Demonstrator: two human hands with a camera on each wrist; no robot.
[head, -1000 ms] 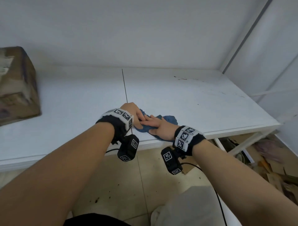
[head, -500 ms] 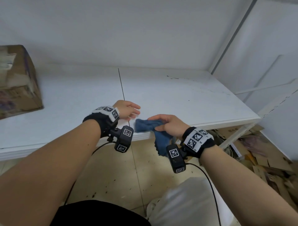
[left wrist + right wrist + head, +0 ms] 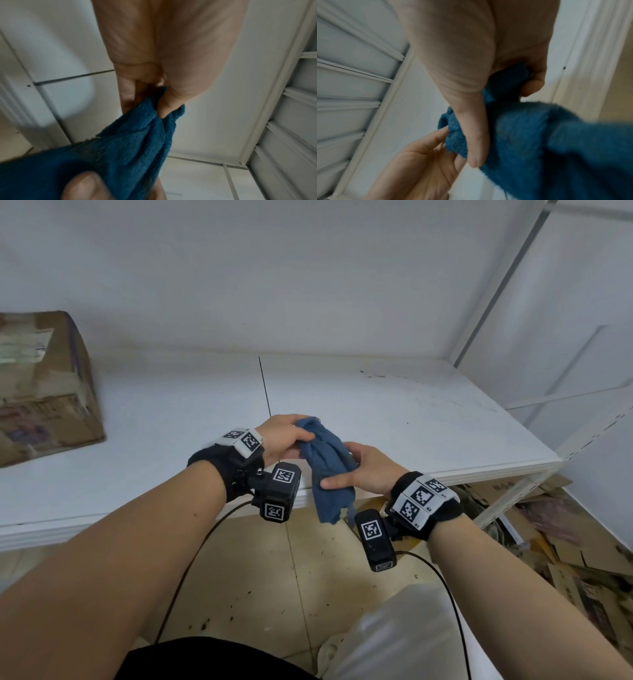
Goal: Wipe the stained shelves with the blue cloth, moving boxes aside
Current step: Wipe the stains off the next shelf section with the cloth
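The blue cloth (image 3: 327,463) hangs bunched in the air over the front edge of the white shelf (image 3: 394,412). My left hand (image 3: 286,438) pinches its upper end between thumb and fingers; the left wrist view shows that pinch on the cloth (image 3: 137,135). My right hand (image 3: 356,470) grips the cloth's middle, with the thumb laid across it, and its lower end dangles below. In the right wrist view the cloth (image 3: 530,128) fills the palm. Dark stains (image 3: 375,376) mark the shelf's far right part. A worn cardboard box (image 3: 41,385) stands on the shelf at the far left.
A white wall backs the shelf, and a metal upright (image 3: 493,292) rises at the right rear corner. Flattened cardboard and scraps (image 3: 565,535) litter the tiled floor (image 3: 260,583) under and right of the shelf. A white bag (image 3: 394,635) lies near my legs.
A second ago both hands pressed the cloth flat on the shelf. The right hand then lifted it off the edge, and now the left hand has taken hold of its upper end.
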